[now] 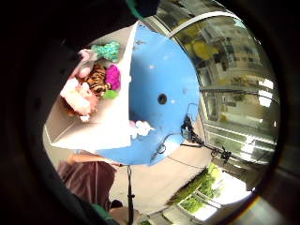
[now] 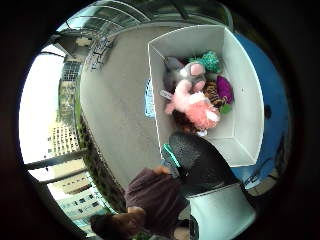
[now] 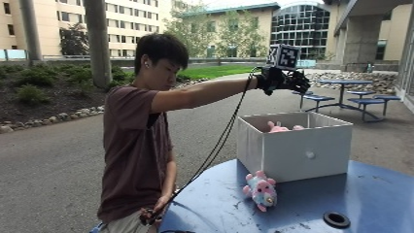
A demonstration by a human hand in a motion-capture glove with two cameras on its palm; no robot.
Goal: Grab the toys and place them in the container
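The gloved right hand [image 3: 284, 80] hangs high above the white container [image 3: 294, 150], nothing visibly in it and, as far as the outside view shows, its fingers relaxed, so this looks like the gap between one drop and the next pick. Inside the container the pink plush [image 2: 197, 107], the tiger-striped toy [image 1: 97, 78], a green one [image 2: 211, 61] and a purple one [image 2: 224, 89] sit heaped together. One pink-and-blue toy [image 3: 261, 189] lies on the blue table [image 3: 362, 194] just beside the container's front wall, and the next move calls for the hand to drop down outside the wall and close around it
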